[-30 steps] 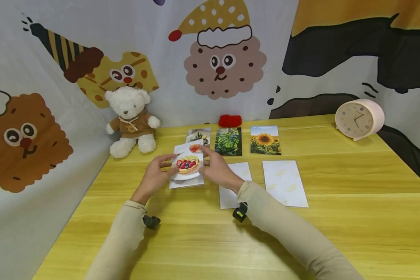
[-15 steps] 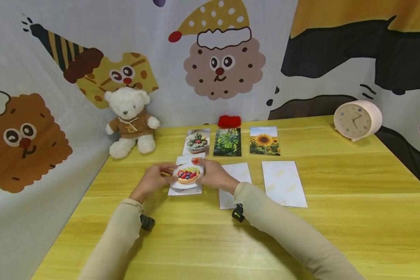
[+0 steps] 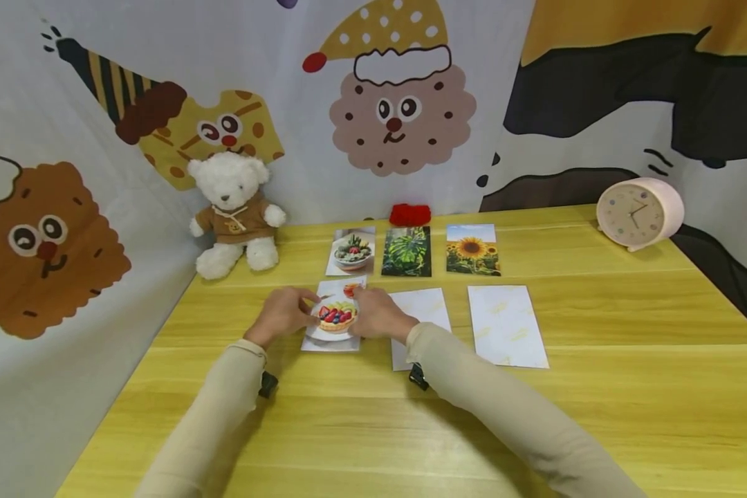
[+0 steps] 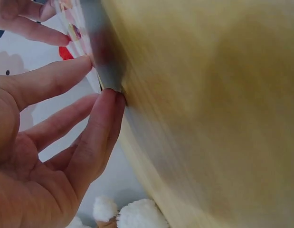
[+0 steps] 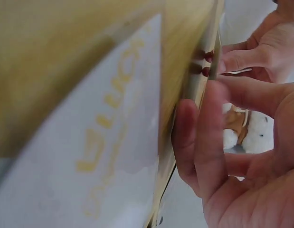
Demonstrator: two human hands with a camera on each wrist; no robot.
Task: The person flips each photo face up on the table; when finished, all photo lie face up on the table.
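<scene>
A picture card of a fruit tart (image 3: 338,317) lies in front of the card with a bowl of cacti (image 3: 351,252), held between both hands. My left hand (image 3: 284,312) pinches its left edge; in the left wrist view the thumb and fingertips (image 4: 108,102) meet at that edge. My right hand (image 3: 380,312) grips the opposite edge, its fingers (image 5: 211,137) bent at the card's side in the right wrist view. Right beside it lies a white-backed card (image 3: 422,308), partly covered by the right forearm. A second white-backed card (image 3: 508,325) lies farther right.
Along the back, a green-leaf card (image 3: 407,252) and a sunflower card (image 3: 473,250) continue the row. Behind them sits a red fuzzy object (image 3: 409,214). A white teddy bear (image 3: 233,214) sits at back left, and a pink clock (image 3: 638,213) stands at back right.
Both hands have brought the fruit tart card down and toward the person, off the cactus card it was overlapping. Over the last half second it has barely shifted.
</scene>
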